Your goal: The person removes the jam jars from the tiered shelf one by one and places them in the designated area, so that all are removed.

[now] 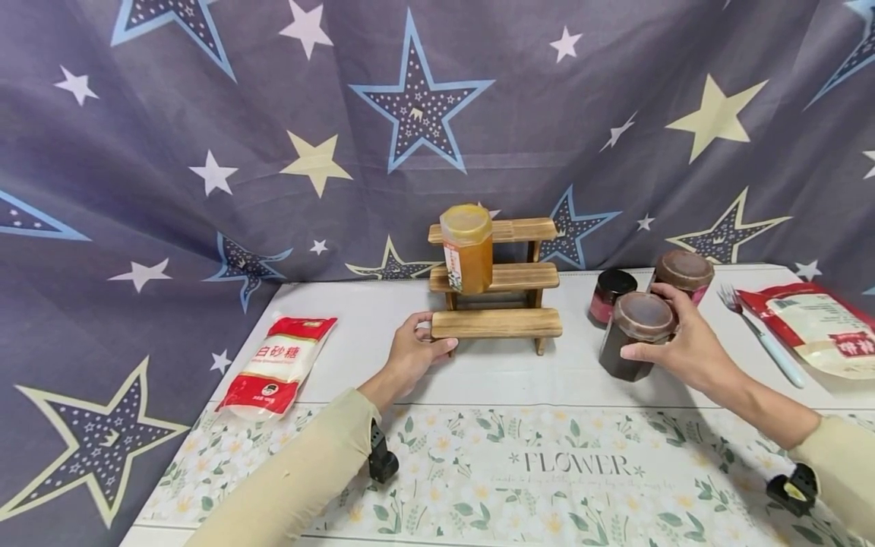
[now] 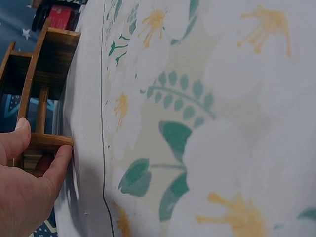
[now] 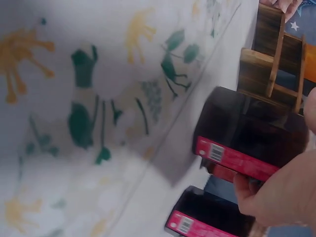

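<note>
My left hand (image 1: 410, 353) holds the left end of the lowest step of a three-tier wooden stand (image 1: 495, 323). In the left wrist view its thumb and fingers lie around the step's end (image 2: 52, 141). A jar of amber honey-like contents (image 1: 470, 262) with a yellow lid stands on the stand's middle step, at the left. On the right, my right hand (image 1: 693, 349) grips a dark faceted jar (image 1: 625, 353) near its brownish lid. The right wrist view shows this jar's pink label with a barcode (image 3: 216, 152).
Behind the held jar stand a small black-lidded jar (image 1: 614, 285) and another brown-lidded jar (image 1: 686, 267). A fork (image 1: 769, 346) and a red-and-cream packet (image 1: 823, 327) lie at far right. A red-and-white sugar bag (image 1: 279, 365) lies at left. Star-patterned cloth (image 1: 260, 152) hangs behind the table.
</note>
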A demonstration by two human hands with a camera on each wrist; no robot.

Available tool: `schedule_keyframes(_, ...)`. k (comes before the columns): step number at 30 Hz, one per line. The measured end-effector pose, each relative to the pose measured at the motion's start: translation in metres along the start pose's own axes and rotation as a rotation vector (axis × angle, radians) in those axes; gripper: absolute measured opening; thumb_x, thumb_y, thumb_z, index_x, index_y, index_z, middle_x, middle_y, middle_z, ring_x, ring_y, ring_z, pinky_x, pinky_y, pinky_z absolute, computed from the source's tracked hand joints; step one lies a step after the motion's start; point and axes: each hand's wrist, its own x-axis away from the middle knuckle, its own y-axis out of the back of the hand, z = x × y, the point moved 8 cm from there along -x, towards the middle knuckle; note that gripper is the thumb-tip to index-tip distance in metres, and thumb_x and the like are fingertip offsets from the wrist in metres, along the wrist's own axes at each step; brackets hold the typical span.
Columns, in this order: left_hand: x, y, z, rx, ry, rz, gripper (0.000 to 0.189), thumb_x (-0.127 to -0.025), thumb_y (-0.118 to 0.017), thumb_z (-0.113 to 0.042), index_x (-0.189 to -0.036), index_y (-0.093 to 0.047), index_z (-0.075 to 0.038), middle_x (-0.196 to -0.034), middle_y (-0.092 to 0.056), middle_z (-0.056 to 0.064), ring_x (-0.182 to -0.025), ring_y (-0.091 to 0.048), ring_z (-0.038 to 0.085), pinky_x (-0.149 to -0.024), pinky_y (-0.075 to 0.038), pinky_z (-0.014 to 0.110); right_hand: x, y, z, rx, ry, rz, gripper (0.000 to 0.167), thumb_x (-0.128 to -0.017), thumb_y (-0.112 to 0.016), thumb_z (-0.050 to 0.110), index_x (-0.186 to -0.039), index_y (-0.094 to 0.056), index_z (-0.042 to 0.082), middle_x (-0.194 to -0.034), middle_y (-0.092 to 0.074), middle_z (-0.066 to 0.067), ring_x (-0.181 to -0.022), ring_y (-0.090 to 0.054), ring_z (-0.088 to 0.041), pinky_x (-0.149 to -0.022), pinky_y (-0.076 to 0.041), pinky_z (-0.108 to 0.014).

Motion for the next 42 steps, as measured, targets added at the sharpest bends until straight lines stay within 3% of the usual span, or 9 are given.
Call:
schedule_keyframes(3,0.0,0.001,0.001,-0.001,0.0,-0.002,0.063,-0.083,-0.072,0.005,-0.137,-0.042,-0.003,-0.105,-0.06,0.02,-0.081,-0.063,0.019,-0.086,-0.059,0.042,-0.004,0.003,0.008,0.036,0.026,0.002,0.107,-0.07,-0.088,0.014,-0.15,-0.018,-0.003,-0.131,-0.036,-0.034,-0.116,-0.041,-0.048,-0.088,-0.045,-0.043)
schedule_keyframes(5,-0.001,0.001,0.002,0.003,0.001,-0.002,0.063,-0.083,-0.072,0.005,-0.137,-0.042,-0.003,-0.105,-0.06,0.021,-0.081,-0.064,0.019,-0.087,-0.059,0.043,-0.006,0.007,0.015,0.06,0.042,-0.013,0.108,-0.07,-0.088,0.014,-0.151,-0.016,-0.001,-0.132,-0.034,-0.034,-0.119,-0.037,-0.049,-0.086,-0.041,-0.055)
schedule_keyframes(13,-0.001,0.0,0.001,0.005,-0.001,-0.005,0.062,-0.083,-0.072,0.005,-0.137,-0.042,-0.003,-0.105,-0.06,0.021,-0.081,-0.064,0.019,-0.085,-0.06,0.042,-0.017,0.023,0.036,0.042,0.07,-0.069,0.107,-0.072,-0.086,0.012,-0.154,-0.016,0.008,-0.136,-0.031,-0.033,-0.123,-0.037,-0.053,-0.101,-0.033,-0.066)
schedule_keyframes(17,0.0,-0.002,0.0,0.007,-0.004,-0.007,0.063,-0.082,-0.072,0.007,-0.137,-0.042,-0.002,-0.106,-0.059,0.021,-0.082,-0.064,0.02,-0.084,-0.06,0.041,-0.023,0.025,0.048,0.046,0.067,-0.084,0.104,-0.073,-0.086,0.014,-0.153,-0.02,0.011,-0.138,-0.031,-0.029,-0.126,-0.037,-0.05,-0.105,-0.033,-0.064)
schedule_keyframes(23,-0.001,0.001,0.0,0.006,0.0,-0.024,0.064,-0.082,-0.072,0.008,-0.138,-0.042,-0.002,-0.107,-0.059,0.022,-0.084,-0.064,0.02,-0.084,-0.06,0.041,-0.047,0.014,0.082,-0.01,0.149,-0.086,0.099,-0.074,-0.084,0.01,-0.152,-0.023,0.011,-0.142,-0.034,-0.025,-0.131,-0.034,-0.04,-0.109,-0.032,-0.058)
schedule_keyframes(32,-0.002,0.0,0.001,0.016,0.004,0.0,0.064,-0.083,-0.071,0.007,-0.139,-0.041,-0.003,-0.111,-0.059,0.024,-0.085,-0.064,0.02,-0.088,-0.058,0.042,-0.082,-0.038,0.117,-0.082,0.072,0.066,0.098,-0.08,-0.081,0.027,-0.154,-0.017,0.018,-0.145,-0.034,-0.018,-0.131,-0.04,-0.036,-0.106,-0.041,-0.053)
schedule_keyframes(42,0.0,-0.001,0.0,0.01,0.009,-0.01,0.064,-0.082,-0.071,0.007,-0.138,-0.041,-0.003,-0.108,-0.059,0.022,-0.084,-0.063,0.02,-0.085,-0.06,0.041,-0.107,-0.087,0.136,-0.144,0.125,0.137,0.1,-0.077,-0.084,0.024,-0.153,-0.02,0.022,-0.143,-0.039,-0.021,-0.126,-0.045,-0.037,-0.096,-0.051,-0.051)
